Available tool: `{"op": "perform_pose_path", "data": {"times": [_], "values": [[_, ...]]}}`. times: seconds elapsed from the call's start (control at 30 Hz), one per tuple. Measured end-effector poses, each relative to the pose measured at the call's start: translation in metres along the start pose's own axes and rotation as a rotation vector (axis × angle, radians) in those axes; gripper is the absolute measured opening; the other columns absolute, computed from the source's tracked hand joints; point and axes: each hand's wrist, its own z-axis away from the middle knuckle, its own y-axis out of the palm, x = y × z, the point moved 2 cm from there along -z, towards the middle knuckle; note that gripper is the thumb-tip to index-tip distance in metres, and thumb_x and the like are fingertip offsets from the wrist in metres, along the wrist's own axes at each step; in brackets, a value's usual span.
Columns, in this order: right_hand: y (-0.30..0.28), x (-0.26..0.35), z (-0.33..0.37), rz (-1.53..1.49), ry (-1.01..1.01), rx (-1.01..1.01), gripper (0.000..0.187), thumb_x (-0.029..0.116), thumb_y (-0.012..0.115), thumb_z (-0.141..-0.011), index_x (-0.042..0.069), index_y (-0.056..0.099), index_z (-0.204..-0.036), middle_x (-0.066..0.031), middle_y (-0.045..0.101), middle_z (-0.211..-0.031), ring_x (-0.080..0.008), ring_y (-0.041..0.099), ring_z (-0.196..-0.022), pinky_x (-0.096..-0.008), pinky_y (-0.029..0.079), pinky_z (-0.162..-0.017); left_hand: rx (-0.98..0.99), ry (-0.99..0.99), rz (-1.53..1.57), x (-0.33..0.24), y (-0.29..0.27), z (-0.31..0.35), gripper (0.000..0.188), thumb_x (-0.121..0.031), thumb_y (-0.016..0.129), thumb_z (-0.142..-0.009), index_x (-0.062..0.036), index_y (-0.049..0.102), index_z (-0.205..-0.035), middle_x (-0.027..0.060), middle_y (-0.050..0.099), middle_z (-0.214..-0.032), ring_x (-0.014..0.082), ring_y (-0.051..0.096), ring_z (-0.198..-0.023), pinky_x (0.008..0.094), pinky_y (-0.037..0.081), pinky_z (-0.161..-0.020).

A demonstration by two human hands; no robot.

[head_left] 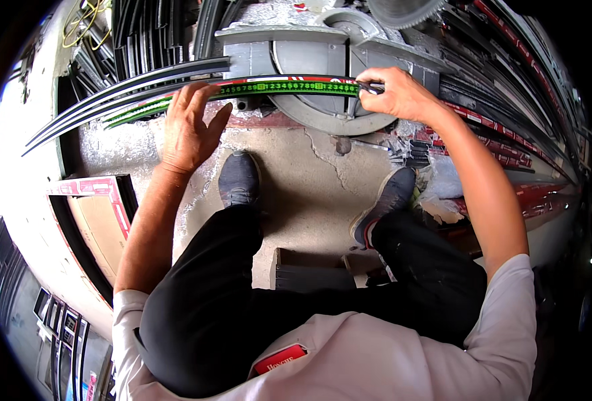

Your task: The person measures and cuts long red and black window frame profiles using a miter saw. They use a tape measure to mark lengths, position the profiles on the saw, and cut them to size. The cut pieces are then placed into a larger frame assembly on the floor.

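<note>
"If the right hand (395,95) is considered first, what is held there?"

"A slim dark object (375,86) is pinched between thumb and fingers, just at the right end of the green measuring tape (296,88); its kind cannot be told."

"And where is the tape laid?"

"Along a dark strip with a red band (289,79), stretched from left to right across the grey machine base (309,57)."

"How is the left hand (187,134) placed?"

"Its fingers are spread over the tape and strip, the thumb is held apart, and nothing is seen to be clasped."

"What is seen beyond?"

"Dark profiles (142,37) are stacked at upper left; a toothed round blade (403,12) is seen at the top."
</note>
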Motion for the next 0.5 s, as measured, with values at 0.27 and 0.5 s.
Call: {"op": "perform_pose_path", "data": {"times": [0.27,0.5], "values": [[0.005,-0.003,-0.001,-0.029,-0.054,-0.069,0.048,0.039,0.075,-0.082,-0.002,0.074,-0.108,-0.0120,0.063,-0.073,-0.0191,0.057,-0.069,-0.0367,0.048,-0.069,0.251,0.086,-0.158,0.025,0.023,-0.018,0.054,-0.027,0.082,-0.089,-0.0049,0.064,-0.135,0.0150,0.065,-0.133,0.0354,0.062,-0.124,0.0451,0.050,-0.106],[0.004,0.003,-0.001,0.084,-0.040,-0.122,0.058,0.050,0.070,-0.081,-0.004,0.073,-0.101,-0.0230,0.068,-0.076,-0.0347,0.067,-0.073,-0.0437,0.054,-0.075,0.265,0.108,-0.212,0.033,0.030,-0.021,0.050,-0.026,0.081,-0.089,-0.0080,0.066,-0.133,0.0133,0.070,-0.127,0.0332,0.067,-0.120,0.0437,0.053,-0.102]]}}
